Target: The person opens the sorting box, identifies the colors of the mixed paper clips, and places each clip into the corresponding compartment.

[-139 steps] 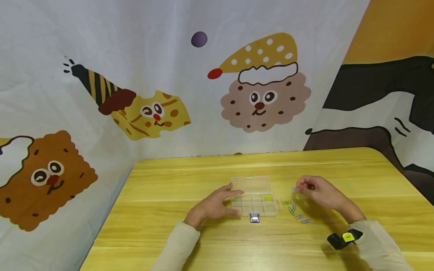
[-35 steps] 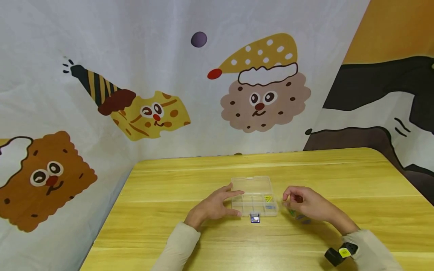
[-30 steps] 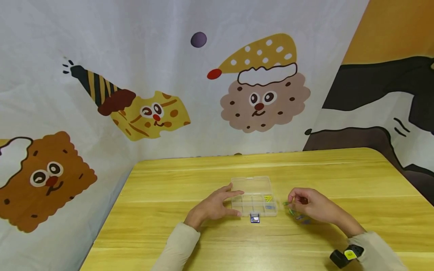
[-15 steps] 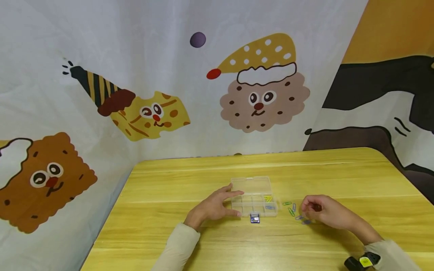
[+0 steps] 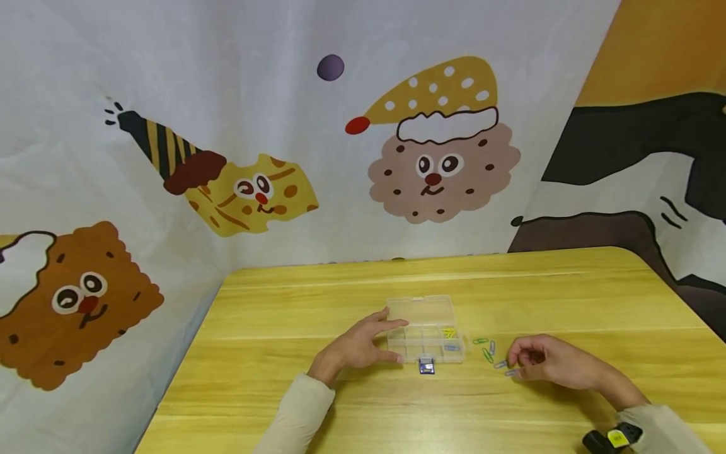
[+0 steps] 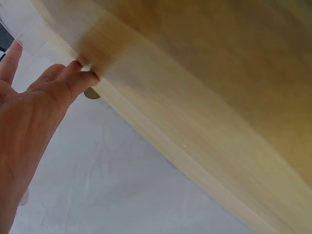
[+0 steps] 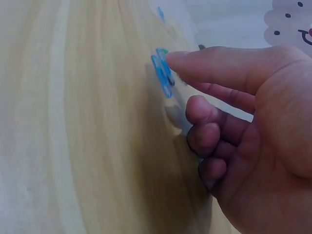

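Observation:
A clear plastic compartment box [image 5: 414,347] stands with its lid [image 5: 421,309] folded back. Yellow clips [image 5: 449,333] fill one right-hand compartment, and a blue paper clip [image 5: 452,348] lies in the one in front. My left hand [image 5: 358,342] rests at the box's left end, fingers spread, thumb near the front edge. Over the loose clips reaches my right hand [image 5: 553,362], thumb and index finger apart. Its thumb tip overlaps a blue paper clip [image 5: 512,372] on the table; in the right wrist view the thumb is beside blue clips [image 7: 162,73], the other fingers curled.
Between box and right hand lie two green paper clips [image 5: 479,341] and more blue paper clips [image 5: 491,347]. A blue tab [image 5: 426,366] shows at the box's front. The wooden table [image 5: 317,290] meets a cartoon-printed curtain [image 5: 272,75] behind.
The blue clip that my right hand held first now lies in the box's front right compartment. That hand has since moved right and nearer, to the closest blue clips. My left hand stays put.

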Demonstrator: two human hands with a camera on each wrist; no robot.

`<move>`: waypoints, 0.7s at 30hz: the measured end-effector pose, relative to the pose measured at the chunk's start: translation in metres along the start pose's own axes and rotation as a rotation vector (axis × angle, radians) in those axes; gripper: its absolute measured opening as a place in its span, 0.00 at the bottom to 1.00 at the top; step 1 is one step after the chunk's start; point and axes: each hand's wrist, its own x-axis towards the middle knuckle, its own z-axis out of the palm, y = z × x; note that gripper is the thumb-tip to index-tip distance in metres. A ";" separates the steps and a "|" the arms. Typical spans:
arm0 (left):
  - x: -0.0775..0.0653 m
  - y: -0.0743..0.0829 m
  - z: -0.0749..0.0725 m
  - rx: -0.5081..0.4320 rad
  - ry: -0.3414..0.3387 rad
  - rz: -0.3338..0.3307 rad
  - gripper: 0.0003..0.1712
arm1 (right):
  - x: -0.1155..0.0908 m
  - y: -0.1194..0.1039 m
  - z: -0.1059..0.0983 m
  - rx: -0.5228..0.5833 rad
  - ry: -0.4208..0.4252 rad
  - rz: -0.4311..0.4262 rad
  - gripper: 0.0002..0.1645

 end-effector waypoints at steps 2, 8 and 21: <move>0.000 0.000 0.001 0.000 -0.001 -0.002 0.38 | -0.001 0.001 0.000 0.007 -0.003 -0.004 0.08; 0.001 0.000 0.001 0.004 -0.003 -0.004 0.38 | -0.002 0.003 0.002 0.006 0.000 -0.010 0.08; 0.000 0.000 0.000 -0.010 -0.008 -0.006 0.38 | 0.000 0.005 0.005 -0.016 0.030 0.000 0.04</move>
